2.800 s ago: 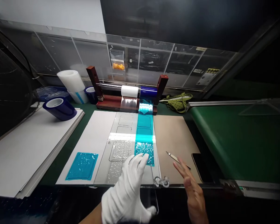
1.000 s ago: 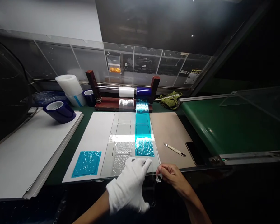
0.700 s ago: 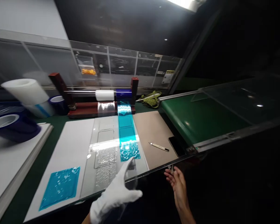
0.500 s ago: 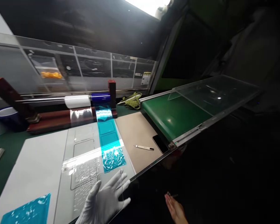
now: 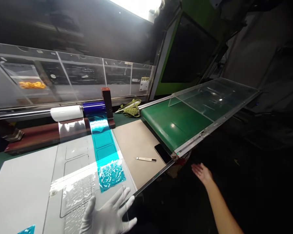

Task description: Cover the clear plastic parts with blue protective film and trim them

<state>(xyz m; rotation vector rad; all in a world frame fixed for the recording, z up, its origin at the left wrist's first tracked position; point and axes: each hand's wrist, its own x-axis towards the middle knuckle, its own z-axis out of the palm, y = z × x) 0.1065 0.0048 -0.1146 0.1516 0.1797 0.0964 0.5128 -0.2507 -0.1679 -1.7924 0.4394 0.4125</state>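
My left hand (image 5: 109, 213), in a white glove, is palm up at the bottom with its fingers spread. A thin, clear panel lies against its palm and fingers; only a fine edge shows. Just beyond the fingertips is the crinkled end of a teal film strip (image 5: 104, 149). Left of it, a clear film (image 5: 76, 165) with dark rectangular outlines lies on the table. My bare right hand (image 5: 203, 174) is stretched out over the dark area right of the table, fingers extended, with nothing visible in it.
White (image 5: 65, 113) and blue (image 5: 94, 109) film rolls sit on a rod. A cutter (image 5: 145, 159) and phone (image 5: 163, 153) lie on a tan sheet (image 5: 129, 139). A green conveyor (image 5: 178, 120) stands beyond, near a green patterned cloth (image 5: 133, 109). Teal film (image 5: 28, 230) shows lower left.
My right hand has moved right and up, showing more forearm. The view has turned right, so the table and rolls appear further left. My left hand still has the clear panel.
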